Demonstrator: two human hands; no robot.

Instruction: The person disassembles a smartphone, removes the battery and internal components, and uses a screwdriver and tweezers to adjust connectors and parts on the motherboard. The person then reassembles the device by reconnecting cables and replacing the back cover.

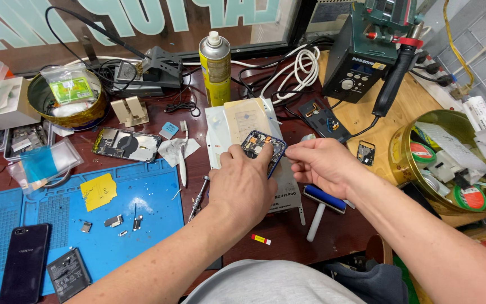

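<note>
An opened blue-edged phone body (261, 144) lies on a white flat device (220, 135) in the middle of the bench. My left hand (243, 183) rests over its near end, with thumb and forefinger pressing on the frame. My right hand (323, 163) pinches the phone's right edge with its fingertips. A yellowish sheet (244, 117) lies on the white device just behind the phone. What sits under my left palm is hidden.
A blue work mat (142, 208) at the left carries a yellow note, small metal parts, a black phone (25, 262) and a battery (68, 274). A yellow spray can (215, 68), a green station (361, 53), a screwdriver (199, 197), a roller (320, 204) and two round tins (400, 155) surround the hands.
</note>
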